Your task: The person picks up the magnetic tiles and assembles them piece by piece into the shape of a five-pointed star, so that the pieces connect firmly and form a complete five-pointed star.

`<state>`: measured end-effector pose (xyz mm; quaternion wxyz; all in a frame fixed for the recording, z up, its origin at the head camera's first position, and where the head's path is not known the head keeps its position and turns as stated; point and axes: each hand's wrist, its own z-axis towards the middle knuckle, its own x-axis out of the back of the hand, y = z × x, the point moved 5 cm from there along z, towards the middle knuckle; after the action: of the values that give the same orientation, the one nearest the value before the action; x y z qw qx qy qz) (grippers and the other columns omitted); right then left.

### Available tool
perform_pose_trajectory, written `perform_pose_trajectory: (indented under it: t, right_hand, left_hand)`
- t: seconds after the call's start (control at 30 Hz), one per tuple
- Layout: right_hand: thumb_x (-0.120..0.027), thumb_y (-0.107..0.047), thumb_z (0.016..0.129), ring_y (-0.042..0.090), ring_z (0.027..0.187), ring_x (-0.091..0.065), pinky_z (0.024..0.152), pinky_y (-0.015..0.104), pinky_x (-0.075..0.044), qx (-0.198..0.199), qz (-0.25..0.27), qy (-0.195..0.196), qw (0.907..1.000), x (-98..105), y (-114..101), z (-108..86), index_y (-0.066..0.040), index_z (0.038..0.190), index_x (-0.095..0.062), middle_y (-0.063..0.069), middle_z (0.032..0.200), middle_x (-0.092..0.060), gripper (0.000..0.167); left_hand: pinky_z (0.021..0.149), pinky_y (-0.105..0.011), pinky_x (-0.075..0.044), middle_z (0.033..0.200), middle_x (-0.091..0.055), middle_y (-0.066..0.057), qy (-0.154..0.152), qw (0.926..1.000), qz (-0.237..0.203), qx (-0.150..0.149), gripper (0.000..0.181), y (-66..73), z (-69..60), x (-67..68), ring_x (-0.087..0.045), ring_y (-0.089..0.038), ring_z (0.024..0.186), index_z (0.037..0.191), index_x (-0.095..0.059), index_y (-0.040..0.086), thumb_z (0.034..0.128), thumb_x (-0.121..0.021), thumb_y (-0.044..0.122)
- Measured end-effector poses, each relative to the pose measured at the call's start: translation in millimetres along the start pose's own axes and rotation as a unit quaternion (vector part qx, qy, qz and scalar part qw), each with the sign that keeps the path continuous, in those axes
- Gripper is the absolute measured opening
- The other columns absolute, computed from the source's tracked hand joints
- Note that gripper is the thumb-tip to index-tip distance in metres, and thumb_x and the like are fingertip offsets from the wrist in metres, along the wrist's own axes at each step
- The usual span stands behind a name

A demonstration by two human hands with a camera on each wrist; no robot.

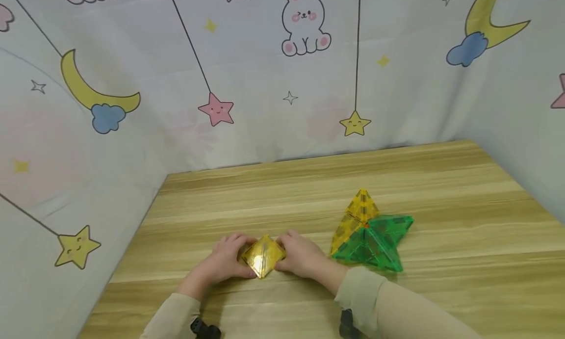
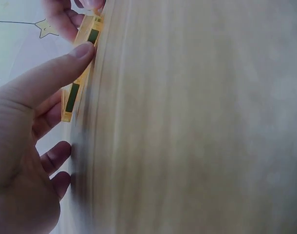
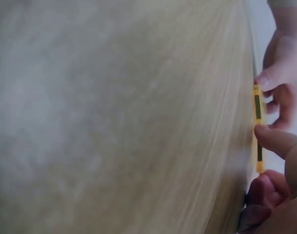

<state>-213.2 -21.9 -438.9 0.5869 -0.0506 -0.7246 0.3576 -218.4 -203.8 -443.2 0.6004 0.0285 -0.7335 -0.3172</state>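
Two translucent yellow triangular magnetic tiles (image 1: 264, 255) sit edge to edge as a diamond, low over the wooden table. My left hand (image 1: 228, 258) pinches the left corner between thumb and fingers. Opposite it, my right hand (image 1: 301, 254) pinches the right corner. In the left wrist view the tiles' edge (image 2: 72, 100) shows dark magnet strips beneath the left thumb (image 2: 65, 70). The right wrist view shows the same thin yellow edge (image 3: 258, 109), with the right thumb (image 3: 275, 139) against it. Whether the tiles touch the tabletop is hard to tell.
A star-like structure of yellow and green magnetic tiles (image 1: 371, 236) stands on the table (image 1: 463, 221) to the right, close to my right forearm. Behind and at both sides hangs a white curtain (image 1: 265, 133) printed with stars, moons and rabbits.
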Motion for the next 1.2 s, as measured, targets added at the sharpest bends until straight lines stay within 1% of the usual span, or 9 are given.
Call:
perform_pose_trajectory:
  t: [0.17, 0.3, 0.4, 0.5, 0.73, 0.9, 1.03, 1.1, 1.2]
  right_hand:
    - [-0.076, -0.027, 0.077, 0.020, 0.095, -0.058, 0.080, 0.035, -0.048, 0.003, 0.029, 0.012, 0.9995, 0.2, -1.5, -1.1, -0.003, 0.122, -0.052, 0.005, 0.108, -0.055, 0.057]
    - [-0.077, -0.022, 0.077, 0.021, 0.094, -0.059, 0.080, 0.037, -0.047, -0.002, 0.068, 0.016, 0.9976, 1.8, -2.0, -1.4, -0.004, 0.122, -0.049, 0.008, 0.106, -0.059, 0.056]
    - [-0.075, -0.018, 0.078, 0.021, 0.090, -0.059, 0.078, 0.037, -0.048, -0.004, 0.098, 0.016, 0.9950, 2.6, -1.2, -1.3, -0.004, 0.120, -0.048, 0.009, 0.102, -0.061, 0.052]
    - [-0.073, -0.017, 0.080, 0.017, 0.083, -0.058, 0.072, 0.034, -0.047, -0.001, 0.127, 0.012, 0.9919, 3.2, 0.2, -1.9, -0.005, 0.119, -0.048, 0.007, 0.097, -0.061, 0.048]
    - [-0.068, -0.017, 0.086, 0.012, 0.072, -0.052, 0.061, 0.028, -0.045, 0.010, 0.203, 0.018, 0.9789, 17.4, 0.8, -6.6, -0.004, 0.129, -0.043, 0.000, 0.090, -0.055, 0.051]
    - [-0.063, -0.017, 0.090, 0.013, 0.063, -0.049, 0.052, 0.027, -0.042, 0.026, 0.236, 0.023, 0.9712, 30.7, -0.1, -7.1, -0.013, 0.138, -0.040, 0.001, 0.089, -0.053, 0.053]
    - [-0.062, -0.019, 0.092, 0.015, 0.065, -0.045, 0.054, 0.027, -0.039, 0.033, 0.265, 0.007, 0.9638, 40.6, 4.2, -7.2, -0.019, 0.129, -0.052, 0.002, 0.093, -0.054, 0.039]
    - [-0.063, -0.020, 0.091, 0.016, 0.068, -0.044, 0.057, 0.027, -0.038, 0.034, 0.284, -0.006, 0.9582, 45.8, 7.0, -7.6, -0.018, 0.125, -0.057, 0.005, 0.094, -0.053, 0.034]
    - [-0.063, -0.021, 0.091, 0.018, 0.070, -0.044, 0.060, 0.029, -0.038, 0.039, 0.309, -0.018, 0.9500, 54.0, 10.4, -9.2, -0.014, 0.122, -0.058, 0.006, 0.095, -0.053, 0.033]
  left_hand:
    - [0.095, -0.051, -0.033, 0.124, -0.051, -0.007, -0.011, 0.9953, -0.096, -0.013, 0.076, -0.5, -0.1, -0.2, -0.044, -0.028, 0.113, 0.134, -0.046, 0.011, 0.0691, -0.082, 0.024]
    - [0.083, -0.041, -0.043, 0.107, -0.055, -0.007, -0.028, 0.9858, -0.166, 0.002, 0.067, 0.7, 2.2, -1.0, -0.054, -0.020, 0.096, 0.138, -0.039, 0.012, 0.0804, -0.073, 0.014]
    - [0.074, -0.035, -0.044, 0.100, -0.055, -0.007, -0.029, 0.9804, -0.193, 0.022, 0.056, 2.9, 2.8, 0.0, -0.054, -0.019, 0.087, 0.137, -0.040, 0.016, 0.0871, -0.066, 0.013]
    - [0.070, -0.035, -0.044, 0.102, -0.055, -0.010, -0.025, 0.9733, -0.227, 0.022, 0.046, 5.9, 3.7, 1.6, -0.054, -0.020, 0.085, 0.133, -0.045, 0.016, 0.0899, -0.062, 0.013]
    - [0.073, -0.037, -0.045, 0.109, -0.058, -0.011, -0.025, 0.9577, -0.287, 0.001, 0.040, 16.2, 8.0, 8.8, -0.051, -0.023, 0.087, 0.129, -0.053, 0.013, 0.0904, -0.062, 0.014]
    - [0.076, -0.039, -0.047, 0.110, -0.057, -0.011, -0.044, 0.9504, -0.308, 0.004, 0.041, 25.9, 13.3, 11.9, -0.053, -0.024, 0.089, 0.131, -0.050, 0.017, 0.0916, -0.061, 0.020]
    - [0.079, -0.040, -0.046, 0.108, -0.057, -0.012, -0.050, 0.9399, -0.338, -0.005, 0.045, 35.3, 19.7, 14.6, -0.055, -0.025, 0.089, 0.133, -0.041, 0.013, 0.0930, -0.060, 0.020]
    - [0.079, -0.040, -0.045, 0.101, -0.058, -0.012, -0.056, 0.9308, -0.361, -0.016, 0.045, 39.4, 24.0, 15.0, -0.055, -0.024, 0.087, 0.133, -0.038, 0.009, 0.0939, -0.058, 0.019]
    - [0.076, -0.039, -0.046, 0.092, -0.056, -0.012, -0.056, 0.9215, -0.383, -0.029, 0.046, 46.9, 29.2, 15.3, -0.053, -0.024, 0.080, 0.132, -0.036, 0.005, 0.0942, -0.058, 0.018]
